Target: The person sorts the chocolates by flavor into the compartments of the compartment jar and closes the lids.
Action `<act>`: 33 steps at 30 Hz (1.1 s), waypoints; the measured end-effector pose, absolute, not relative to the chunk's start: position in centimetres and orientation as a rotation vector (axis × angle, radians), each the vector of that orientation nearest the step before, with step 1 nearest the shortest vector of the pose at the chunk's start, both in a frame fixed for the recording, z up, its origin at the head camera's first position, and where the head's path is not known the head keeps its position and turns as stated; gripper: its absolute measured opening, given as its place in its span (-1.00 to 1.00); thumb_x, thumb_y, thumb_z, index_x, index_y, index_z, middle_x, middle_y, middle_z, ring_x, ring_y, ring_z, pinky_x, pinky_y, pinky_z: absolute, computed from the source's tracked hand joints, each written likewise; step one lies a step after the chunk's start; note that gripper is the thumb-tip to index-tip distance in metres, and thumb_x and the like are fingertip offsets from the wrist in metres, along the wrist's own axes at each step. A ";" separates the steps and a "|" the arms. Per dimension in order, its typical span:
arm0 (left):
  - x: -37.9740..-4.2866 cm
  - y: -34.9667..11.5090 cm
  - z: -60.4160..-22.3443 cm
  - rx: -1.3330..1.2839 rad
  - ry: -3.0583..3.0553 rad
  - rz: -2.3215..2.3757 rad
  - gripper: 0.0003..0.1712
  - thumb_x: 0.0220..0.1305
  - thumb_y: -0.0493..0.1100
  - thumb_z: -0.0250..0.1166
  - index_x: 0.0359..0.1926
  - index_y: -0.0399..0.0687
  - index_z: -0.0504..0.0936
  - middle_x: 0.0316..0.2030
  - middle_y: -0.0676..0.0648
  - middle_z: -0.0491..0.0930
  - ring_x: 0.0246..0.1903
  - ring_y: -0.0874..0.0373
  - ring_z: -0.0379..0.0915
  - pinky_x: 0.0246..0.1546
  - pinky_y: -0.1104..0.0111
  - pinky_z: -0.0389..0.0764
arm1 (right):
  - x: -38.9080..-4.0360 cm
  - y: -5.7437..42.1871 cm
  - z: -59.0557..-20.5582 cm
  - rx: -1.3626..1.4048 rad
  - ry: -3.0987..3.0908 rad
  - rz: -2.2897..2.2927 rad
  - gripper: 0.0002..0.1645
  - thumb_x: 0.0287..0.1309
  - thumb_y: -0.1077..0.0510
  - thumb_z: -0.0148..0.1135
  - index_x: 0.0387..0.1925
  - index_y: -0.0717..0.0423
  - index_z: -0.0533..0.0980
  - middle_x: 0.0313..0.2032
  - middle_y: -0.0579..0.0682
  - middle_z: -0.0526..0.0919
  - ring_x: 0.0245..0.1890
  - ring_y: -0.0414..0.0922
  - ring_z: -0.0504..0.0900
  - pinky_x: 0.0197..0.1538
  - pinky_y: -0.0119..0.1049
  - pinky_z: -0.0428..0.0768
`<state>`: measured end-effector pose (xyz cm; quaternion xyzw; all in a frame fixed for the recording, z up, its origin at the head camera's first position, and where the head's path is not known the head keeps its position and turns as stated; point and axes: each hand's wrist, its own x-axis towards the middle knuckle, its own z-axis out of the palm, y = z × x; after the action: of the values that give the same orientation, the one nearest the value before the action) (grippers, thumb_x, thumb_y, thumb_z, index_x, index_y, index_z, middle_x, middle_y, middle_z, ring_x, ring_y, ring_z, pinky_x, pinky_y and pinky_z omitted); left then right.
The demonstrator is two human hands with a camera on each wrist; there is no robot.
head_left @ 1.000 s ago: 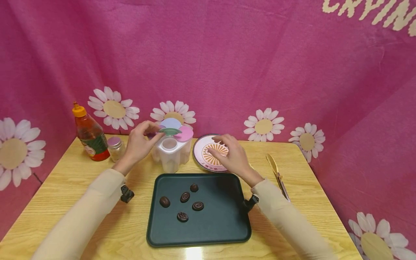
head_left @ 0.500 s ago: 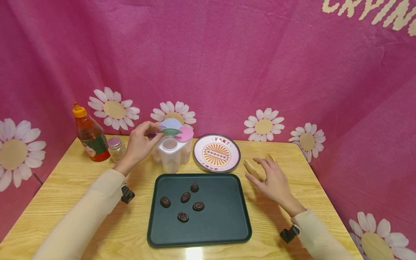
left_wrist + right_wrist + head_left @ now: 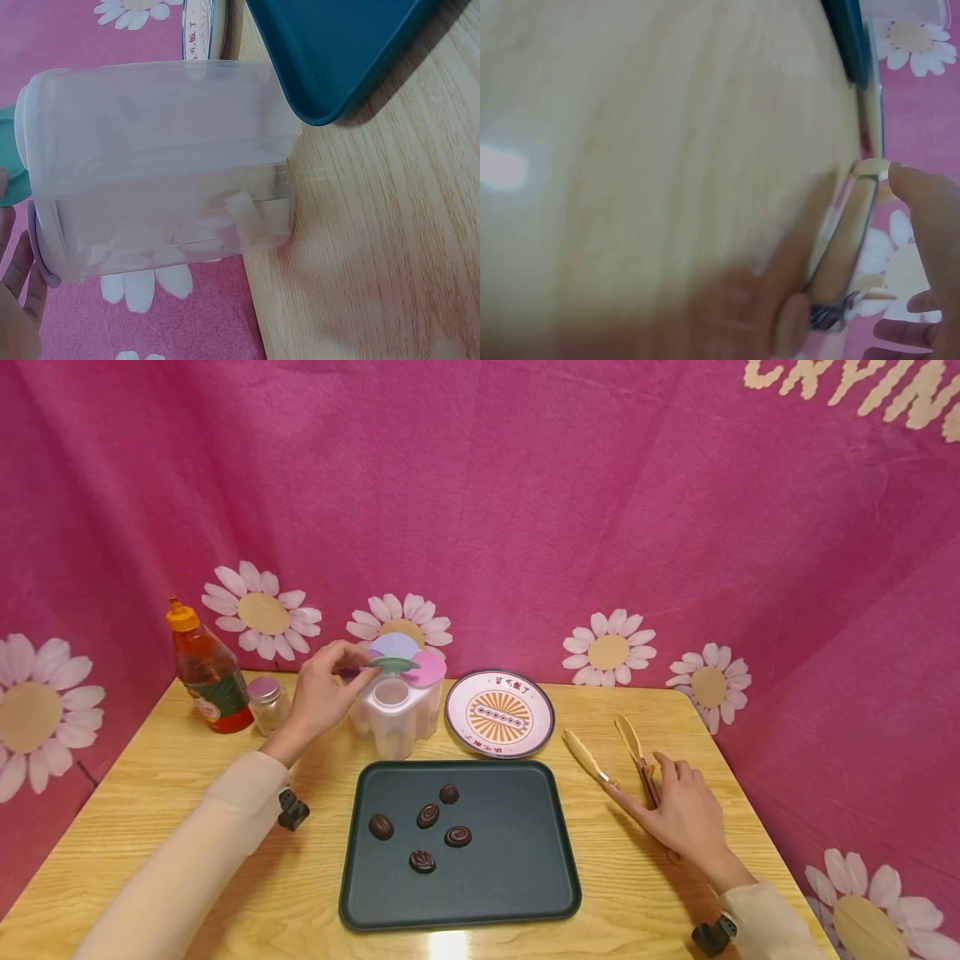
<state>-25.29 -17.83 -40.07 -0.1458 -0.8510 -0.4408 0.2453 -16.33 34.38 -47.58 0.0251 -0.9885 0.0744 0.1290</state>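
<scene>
While the left hand (image 3: 327, 685) pinches a green lid (image 3: 393, 665) between thumb and fingers, the right hand (image 3: 682, 818) is held with thumb and fingers spread at the handles of the tongs (image 3: 583, 754); whether it touches them cannot be told. The hands are well apart. The lid is raised above the uncovered front opening of a translucent container (image 3: 395, 727), which stands just beyond the left part of the dark tray's (image 3: 517, 860) far edge. The tongs lie to the right of the tray, their arms spread. Five chocolates (image 3: 427, 815) rest apart from one another on the tray, mostly in its left half. Beyond the tray's far edge is a patterned plate (image 3: 501, 712); beyond its far left corner, a jar (image 3: 270, 706) and a bottle (image 3: 217, 685) stand on the wooden surface (image 3: 300, 893).
</scene>
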 end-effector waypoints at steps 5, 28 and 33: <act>-25.3 -17.9 -40.1 -0.385 -2.328 -1.202 -0.74 0.32 -0.26 0.47 -0.04 -0.23 0.63 -0.10 -0.23 0.71 -0.11 -0.09 0.68 -0.07 0.68 0.48 | -16.1 35.3 -48.4 0.075 -2.889 0.175 0.24 0.04 -0.56 0.40 0.35 0.35 0.36 -0.03 0.44 0.57 -0.09 0.36 0.59 -0.15 0.25 0.63; -25.4 -17.8 -40.1 -0.418 -2.316 -1.201 -0.75 0.31 -0.29 0.48 -0.08 -0.26 0.62 -0.14 -0.24 0.72 -0.17 -0.08 0.68 -0.12 0.74 0.47 | -16.9 35.7 -49.8 -0.055 -2.969 0.252 0.12 0.06 -0.64 0.30 -0.01 0.38 0.49 -0.19 0.32 0.62 -0.19 0.24 0.64 -0.23 0.19 0.65; -25.3 -17.9 -40.1 -0.399 -2.330 -1.195 -0.76 0.32 -0.27 0.47 -0.06 -0.24 0.63 -0.12 -0.23 0.72 -0.15 -0.08 0.68 -0.08 0.59 0.53 | -16.8 35.8 -49.1 -0.067 -2.941 0.319 0.06 0.05 -0.54 0.40 0.05 0.37 0.49 -0.15 0.30 0.62 -0.20 0.23 0.66 -0.26 0.17 0.64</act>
<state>-25.31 -17.85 -40.11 -0.1462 -0.8530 -0.4375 0.2441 -16.80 35.85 -49.10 -0.0225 -0.9898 0.1075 0.0911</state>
